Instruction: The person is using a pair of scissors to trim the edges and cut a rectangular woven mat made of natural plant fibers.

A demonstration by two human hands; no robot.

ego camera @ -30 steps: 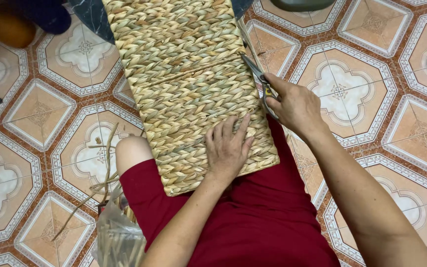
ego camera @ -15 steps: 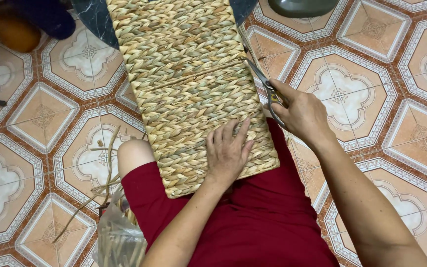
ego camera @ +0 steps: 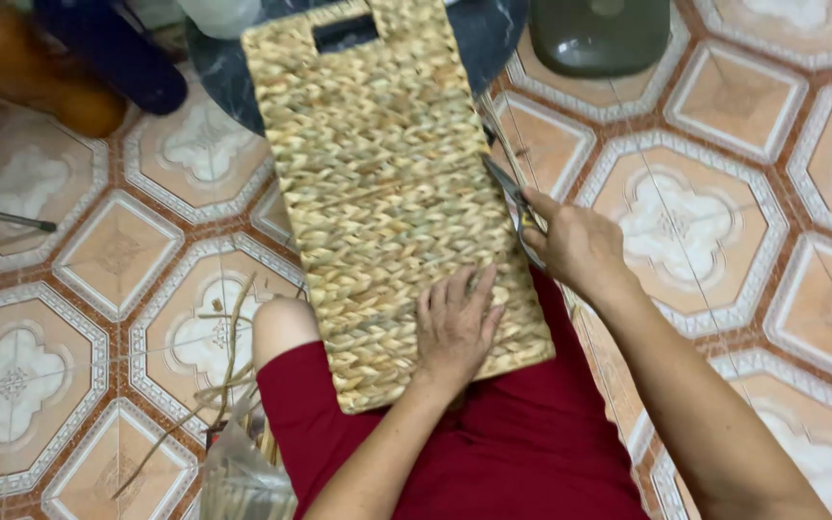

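1. The left hand (ego camera: 455, 327) lies flat and open, palm down, fingers spread, on the lower part of a woven straw panel (ego camera: 387, 183).
2. The right hand (ego camera: 575, 246) is closed around a pair of scissors (ego camera: 510, 197), whose blades point up and away along the panel's right edge.
3. The panel rests across the person's lap in red cloth (ego camera: 493, 453); its near end lies on the thigh and its far end, with a rectangular handle slot (ego camera: 347, 32), reaches over a dark round slab (ego camera: 493, 39).
4. The panel's right edge meets the scissors; its left edge is free, with bare patterned floor tiles (ego camera: 117, 260) beside it.
5. To the right of the right hand the tiled floor lies open.
6. Loose straw strands (ego camera: 223, 356) trail on the floor just left of the knee, above a clear plastic bag (ego camera: 243, 477) of more straw.
7. Further out: a grey-green base (ego camera: 601, 34) at the top right, a dark blue thing (ego camera: 113, 53) and an orange-brown one (ego camera: 31, 77) at the top left, and a thin metal rod (ego camera: 2, 218) by the left border.
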